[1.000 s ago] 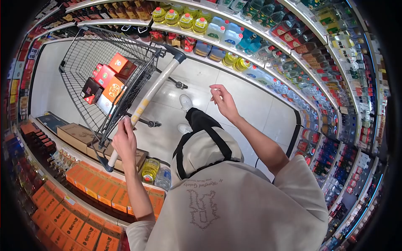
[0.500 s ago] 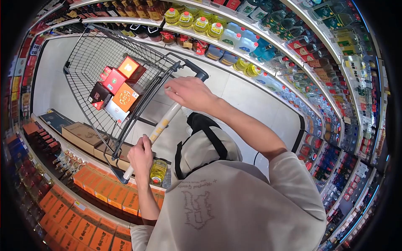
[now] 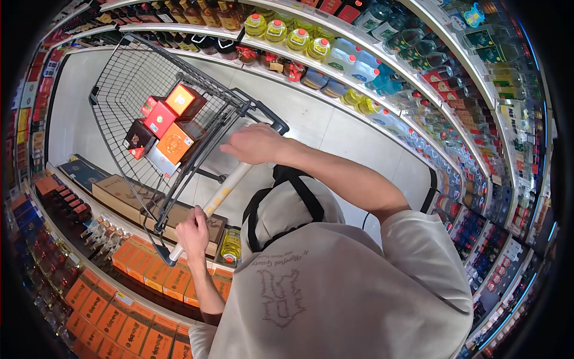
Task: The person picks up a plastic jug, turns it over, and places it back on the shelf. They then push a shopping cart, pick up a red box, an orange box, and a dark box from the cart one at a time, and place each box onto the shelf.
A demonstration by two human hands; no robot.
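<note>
Both hands are on the pale push bar [image 3: 228, 185] of a dark wire shopping cart [image 3: 119, 72]. My left hand [image 3: 192, 237] is closed around its lower end, near the dark corner cap. Higher up, my right hand [image 3: 256, 143] is curled over the bar, with part of its grip hidden beneath. Several boxes lie in the cart basket: a red box [image 3: 160, 118], an orange-topped box [image 3: 180, 99], an orange box with a round emblem [image 3: 175, 143], a dark box [image 3: 139, 135] and a pale box [image 3: 158, 160].
Curved-looking shelves hold yellow oil jugs [image 3: 275, 31], clear jugs [image 3: 341, 58] and many bottles. Orange cartons [image 3: 128, 254] line the lower left, near flat cardboard boxes [image 3: 119, 194] and one oil bottle [image 3: 231, 246]. Pale floor tiles [image 3: 335, 128] show beside the cart.
The cart and both hands have shifted slightly left in view. My right hand's fingers look more curled over the bar. The shelves at the top have slid right.
</note>
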